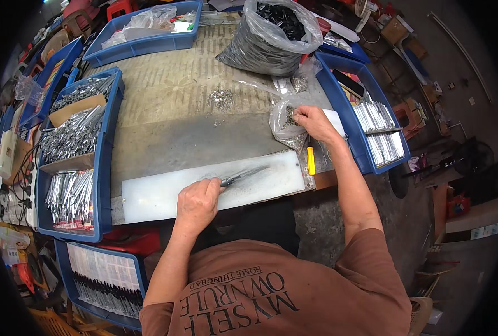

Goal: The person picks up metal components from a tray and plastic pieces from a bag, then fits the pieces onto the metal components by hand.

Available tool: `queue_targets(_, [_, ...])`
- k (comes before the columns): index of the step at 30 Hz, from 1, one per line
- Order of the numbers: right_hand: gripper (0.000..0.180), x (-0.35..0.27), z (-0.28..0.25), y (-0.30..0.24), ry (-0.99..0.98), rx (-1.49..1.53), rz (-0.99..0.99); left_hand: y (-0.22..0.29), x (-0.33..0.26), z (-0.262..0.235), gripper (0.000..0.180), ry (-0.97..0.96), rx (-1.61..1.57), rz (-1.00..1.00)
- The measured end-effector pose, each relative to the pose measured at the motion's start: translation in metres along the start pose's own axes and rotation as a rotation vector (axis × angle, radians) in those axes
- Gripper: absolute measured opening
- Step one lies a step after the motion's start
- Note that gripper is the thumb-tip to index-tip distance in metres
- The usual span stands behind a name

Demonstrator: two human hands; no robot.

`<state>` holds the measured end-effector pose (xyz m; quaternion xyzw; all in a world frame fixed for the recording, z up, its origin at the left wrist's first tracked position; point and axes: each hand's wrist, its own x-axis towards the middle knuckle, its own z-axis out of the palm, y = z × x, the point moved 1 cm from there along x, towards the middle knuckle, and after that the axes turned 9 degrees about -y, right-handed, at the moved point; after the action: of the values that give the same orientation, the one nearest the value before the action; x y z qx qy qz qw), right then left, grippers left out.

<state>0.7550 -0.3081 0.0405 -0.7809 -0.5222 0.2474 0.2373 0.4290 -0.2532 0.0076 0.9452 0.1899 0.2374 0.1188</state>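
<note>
Closed in a fist, my left hand (197, 205) grips a slim dark metal piece (242, 176) with a thin tapering end that points to the right. The piece is over a long white board (156, 196) at the table's near edge, whose right part is smudged dark. My right hand (314, 123) has its fingers pinched together at the mouth of a clear plastic bag (280, 127) of small metal bits. What is between those fingertips is too small to make out. Below the bag lies a yellow-handled tool (310, 161).
Blue bins (106, 168) of silver metal strips flank the table on the left, another blue bin (366, 126) on the right. A large clear sack (266, 47) of black pieces stands at the back. Small loose bits (222, 99) are scattered mid-table. Another blue tray (148, 50) is at the far left.
</note>
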Motion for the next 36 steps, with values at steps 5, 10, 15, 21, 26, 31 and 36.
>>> queue_targets(5, [0.017, -0.004, 0.001, 0.007, 0.025, 0.174, -0.027, 0.001, 0.000, 0.000, 0.016, 0.014, -0.036, -0.016])
queue_targets(10, [0.012, -0.024, 0.012, -0.029, -0.062, 0.436, -0.095, 0.000, -0.002, 0.000, 0.016, 0.017, -0.045, -0.021])
queue_targets(15, [0.013, -0.048, 0.053, -0.076, -0.179, 0.382, -0.246, -0.002, -0.001, 0.001, 0.014, 0.001, -0.009, -0.010])
queue_targets(21, [0.008, -0.052, 0.098, -0.104, -0.175, 0.244, -0.551, -0.001, -0.001, 0.002, 0.014, 0.000, -0.026, -0.020])
queue_targets(26, [0.006, -0.054, 0.115, -0.111, -0.157, 0.242, -0.601, -0.002, -0.003, 0.002, 0.014, 0.005, -0.057, -0.031])
queue_targets(31, [0.007, -0.056, 0.120, -0.105, -0.127, 0.225, -0.551, -0.003, -0.004, 0.002, 0.015, 0.015, -0.056, -0.022])
queue_targets(36, [0.007, -0.061, 0.119, -0.105, -0.096, 0.252, -0.516, -0.003, -0.004, 0.002, 0.015, 0.012, -0.058, -0.022])
